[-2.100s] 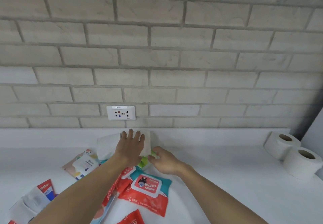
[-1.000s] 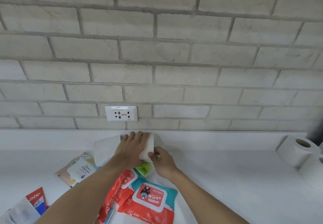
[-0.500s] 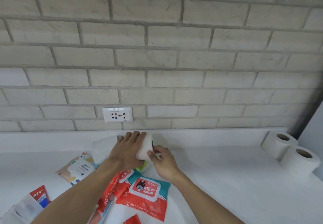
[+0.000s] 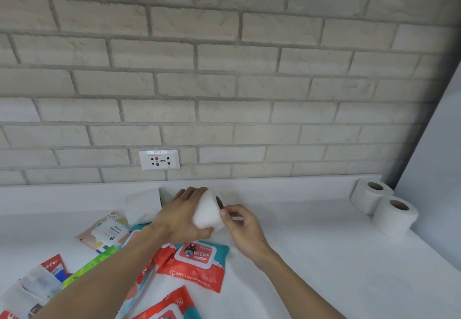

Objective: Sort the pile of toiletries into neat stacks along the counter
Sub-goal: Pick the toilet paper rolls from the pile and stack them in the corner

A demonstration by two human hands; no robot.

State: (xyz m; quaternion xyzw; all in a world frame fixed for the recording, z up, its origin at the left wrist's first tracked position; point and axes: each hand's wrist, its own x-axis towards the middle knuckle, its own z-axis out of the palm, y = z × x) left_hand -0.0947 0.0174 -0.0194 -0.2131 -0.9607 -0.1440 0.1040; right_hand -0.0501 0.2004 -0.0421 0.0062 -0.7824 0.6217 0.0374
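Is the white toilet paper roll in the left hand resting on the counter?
No: the left hand holds the white toilet paper roll lifted above the white counter.

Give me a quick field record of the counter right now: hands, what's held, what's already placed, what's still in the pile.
left hand: left hand wrapped over a toilet roll, lifted and tilted, core facing right
right hand: right hand pinching at the roll's right end; grip partly hidden
placed: two toilet rolls upright, side by side at the far right corner
pile: wipes pack below the hands, more red packs, a pastel pack, toothpaste box at left
behind pile: white tissue pack against the backsplash
counter: white counter
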